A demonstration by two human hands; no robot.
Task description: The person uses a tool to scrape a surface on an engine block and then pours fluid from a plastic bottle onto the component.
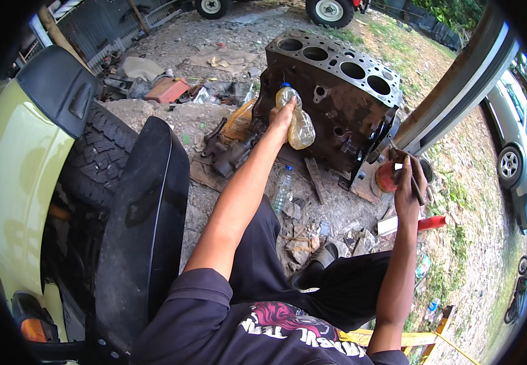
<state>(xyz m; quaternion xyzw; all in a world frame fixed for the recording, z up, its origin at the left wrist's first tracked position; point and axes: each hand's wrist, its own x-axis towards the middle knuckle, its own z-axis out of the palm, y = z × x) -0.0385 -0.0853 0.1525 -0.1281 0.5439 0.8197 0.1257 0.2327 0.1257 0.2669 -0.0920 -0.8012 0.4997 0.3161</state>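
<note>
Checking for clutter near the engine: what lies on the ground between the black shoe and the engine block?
In the head view, stones, cardboard scraps and a clear plastic bottle lie between shoe and engine block.

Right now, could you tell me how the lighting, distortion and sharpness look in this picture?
Head view: soft, even daylight, faint shadows; strong fisheye bending with a black rim; the left hand on the plastic bottle and the engine block are sharp; the right hand with its tool looks slightly soft.

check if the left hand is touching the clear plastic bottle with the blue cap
Touching. The head view shows the left hand wrapped around the clear plastic bottle with the blue cap, fingers on its side, holding it up in front of the dark rusty engine block.
</note>
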